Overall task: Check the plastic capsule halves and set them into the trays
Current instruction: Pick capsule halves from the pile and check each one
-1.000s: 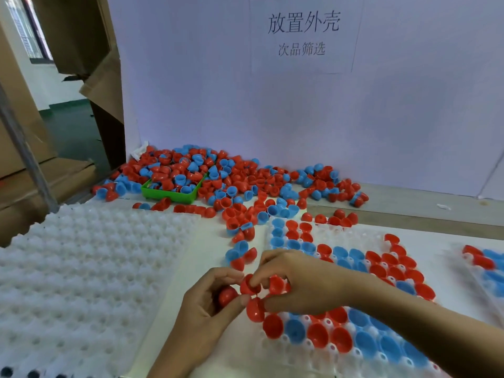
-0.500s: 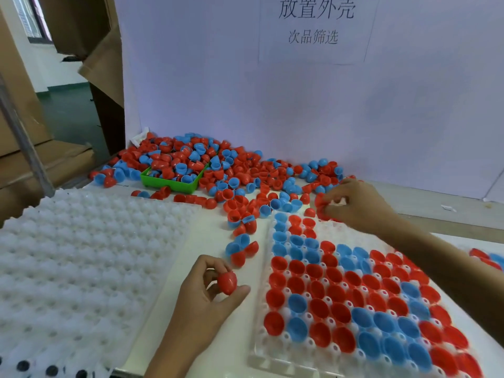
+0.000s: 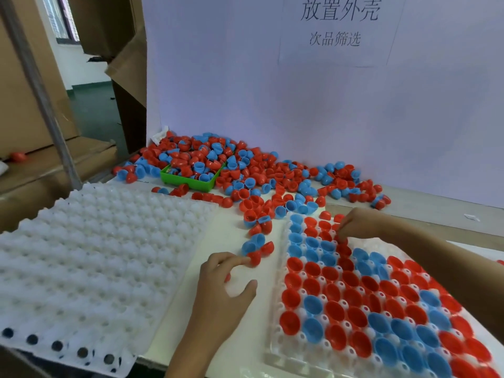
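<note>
- Two changes are noted: left hand [image 3: 218,293], previously raised, is now lowered, fingertips pinching a red half [image 3: 255,258] at 11 o'clock.
- Right hand [image 3: 360,223], curled narrow, has been brought onto the filled tray [image 3: 275,350]; contents cannot be told.

Both hands reach forward, left hand [image 3: 222,291] nearer (fingers curled), right hand [image 3: 360,223] farther.

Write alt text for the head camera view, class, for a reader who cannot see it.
A person's right hand places red capsule halves into the far rows of a tray nearly filled with red and blue halves, while the left hand touches a loose red half on the table. A white tray stack lies left; a loose pile lies behind.
</note>
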